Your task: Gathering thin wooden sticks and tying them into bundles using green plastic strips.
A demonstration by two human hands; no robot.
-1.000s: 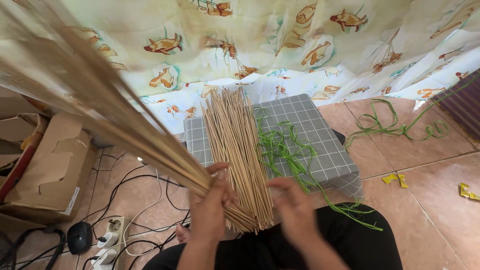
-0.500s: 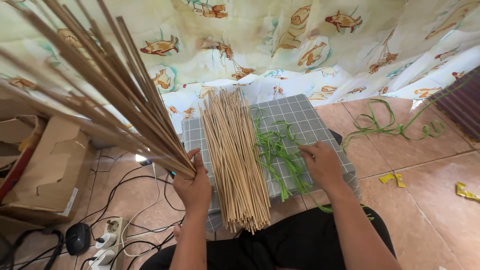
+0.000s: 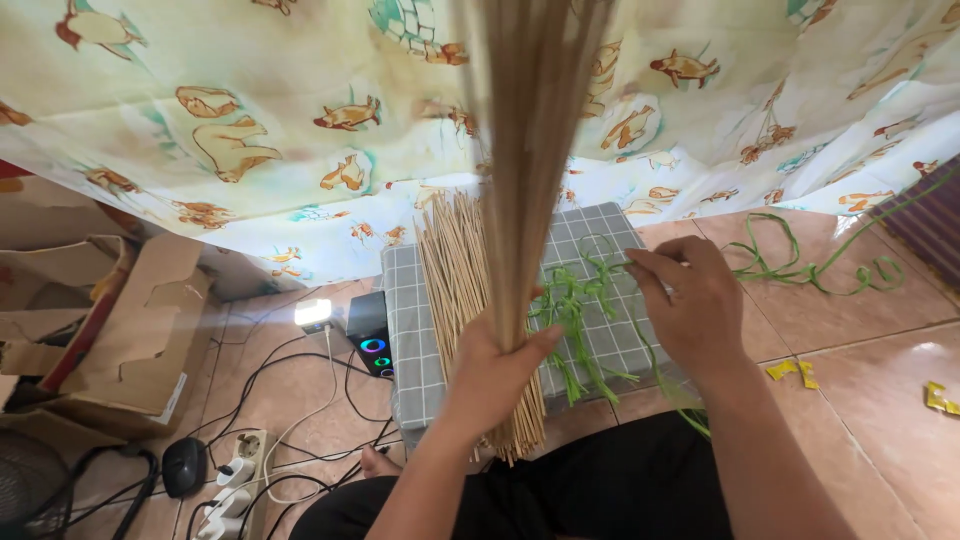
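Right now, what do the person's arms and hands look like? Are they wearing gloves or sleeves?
No gloves and no sleeves in view. The left hand and right hand are both bare, and so are both forearms as far as the picture shows. I can see no rings, watch or bracelets on either. Lower down, the person wears black clothing over the lap.

Floor (image 3: 880, 350): reddish-brown tiles with pale grout lines. Curtain (image 3: 250, 120) at 12 o'clock: cream cloth printed with animals, light glowing through its lower edge. Cardboard boxes (image 3: 130, 330) at 9 o'clock. Power strip (image 3: 232, 485) and black cables (image 3: 270, 375) at 7 o'clock. Yellow scraps (image 3: 790, 372) at 4 o'clock.
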